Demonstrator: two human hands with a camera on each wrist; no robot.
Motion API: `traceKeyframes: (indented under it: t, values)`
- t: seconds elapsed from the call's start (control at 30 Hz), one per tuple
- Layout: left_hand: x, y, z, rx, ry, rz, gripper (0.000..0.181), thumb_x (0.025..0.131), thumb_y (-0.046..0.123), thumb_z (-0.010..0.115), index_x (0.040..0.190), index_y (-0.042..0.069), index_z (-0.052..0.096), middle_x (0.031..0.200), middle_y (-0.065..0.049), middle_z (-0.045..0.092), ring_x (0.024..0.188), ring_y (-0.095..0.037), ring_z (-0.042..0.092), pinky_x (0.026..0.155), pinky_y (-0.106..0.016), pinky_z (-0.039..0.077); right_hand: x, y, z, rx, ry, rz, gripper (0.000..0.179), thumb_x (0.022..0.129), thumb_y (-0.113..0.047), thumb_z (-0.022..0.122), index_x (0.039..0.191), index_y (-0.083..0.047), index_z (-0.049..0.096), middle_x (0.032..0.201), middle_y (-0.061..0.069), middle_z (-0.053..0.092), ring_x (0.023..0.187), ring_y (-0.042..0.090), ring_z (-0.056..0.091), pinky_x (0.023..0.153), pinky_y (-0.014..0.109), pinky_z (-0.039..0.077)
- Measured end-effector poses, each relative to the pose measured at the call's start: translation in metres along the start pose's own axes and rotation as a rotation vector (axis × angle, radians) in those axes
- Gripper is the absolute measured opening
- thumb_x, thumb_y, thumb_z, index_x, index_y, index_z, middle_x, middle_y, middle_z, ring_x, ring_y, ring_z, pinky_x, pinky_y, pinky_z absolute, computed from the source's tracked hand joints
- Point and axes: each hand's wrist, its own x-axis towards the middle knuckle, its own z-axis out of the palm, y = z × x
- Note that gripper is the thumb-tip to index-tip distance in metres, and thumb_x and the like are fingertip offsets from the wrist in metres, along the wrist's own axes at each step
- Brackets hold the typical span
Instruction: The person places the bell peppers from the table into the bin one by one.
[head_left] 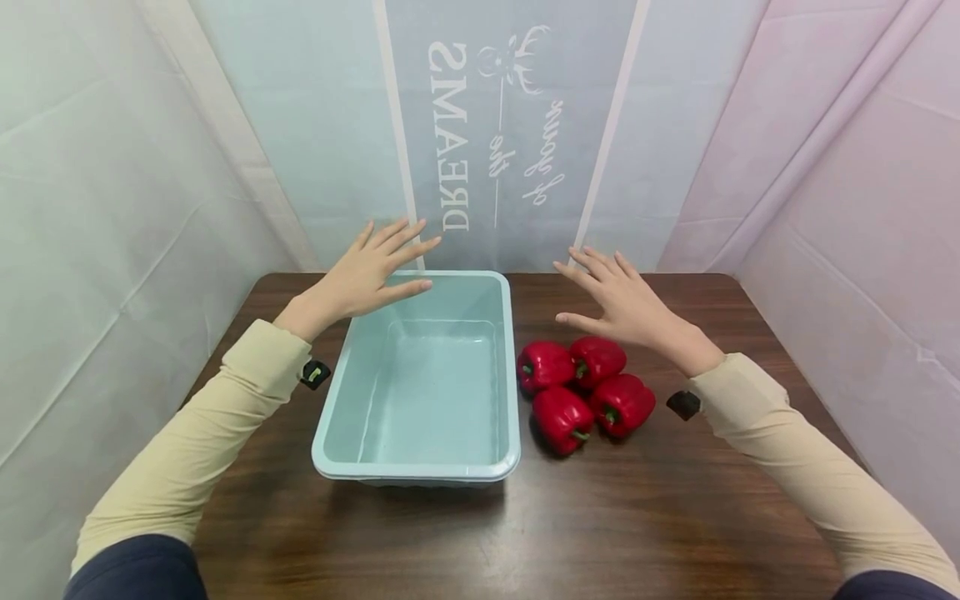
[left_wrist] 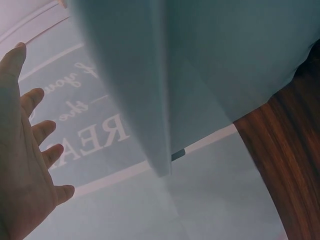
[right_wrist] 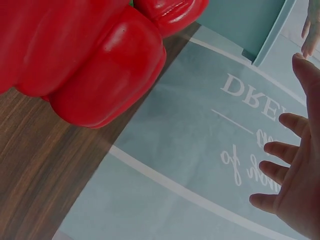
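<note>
Peppers (head_left: 562,414), four, lie clustered on the table (head_left: 615,517) just beside the pale blue basin (head_left: 435,392). I see the left hand (head_left: 367,275) and the right hand (head_left: 621,302) spread, grasping nothing. I judge the glossy skins slippery, the bodies light and fairly stiff; I favour a hold around the broad sides, clear of the stems (head_left: 581,435).

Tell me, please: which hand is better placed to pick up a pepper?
Probably the right hand: it hovers open near the peppers. The left hand, also open, is by the far left corner of the tub, farther from them.
</note>
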Motion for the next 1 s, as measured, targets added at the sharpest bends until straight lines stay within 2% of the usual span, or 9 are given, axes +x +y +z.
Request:
traceKeyframes:
  t: [0.4, 0.63, 1.0]
  values:
    - [-0.005, 0.0, 0.004, -0.01, 0.001, -0.02, 0.064, 0.092, 0.058, 0.041, 0.147, 0.035, 0.019, 0.156, 0.001, 0.011, 0.143, -0.023, 0.007, 0.112, -0.053, -0.003, -0.003, 0.001, 0.006, 0.017, 0.006, -0.003, 0.076, 0.082, -0.057, 0.06, 0.145, -0.023, 0.034, 0.149, 0.012, 0.029, 0.139, 0.031, 0.022, 0.109, 0.058, 0.012]
    - [-0.008, -0.001, 0.008, -0.012, -0.006, -0.039, 0.065, 0.091, 0.059, 0.041, 0.147, 0.036, 0.018, 0.156, 0.004, 0.008, 0.144, -0.02, 0.004, 0.113, -0.05, -0.004, -0.004, 0.003, 0.009, 0.01, 0.008, -0.019, 0.076, 0.082, -0.059, 0.059, 0.145, -0.023, 0.034, 0.15, 0.012, 0.029, 0.138, 0.033, 0.024, 0.109, 0.059, 0.013]
    - [-0.009, 0.0, 0.011, -0.023, -0.012, -0.052, 0.064, 0.091, 0.059, 0.041, 0.147, 0.037, 0.018, 0.156, 0.001, 0.012, 0.143, -0.024, 0.007, 0.113, -0.051, -0.003, -0.007, 0.004, 0.012, 0.034, -0.009, -0.019, 0.077, 0.081, -0.058, 0.061, 0.144, -0.022, 0.035, 0.15, 0.011, 0.028, 0.138, 0.031, 0.023, 0.11, 0.057, 0.012]
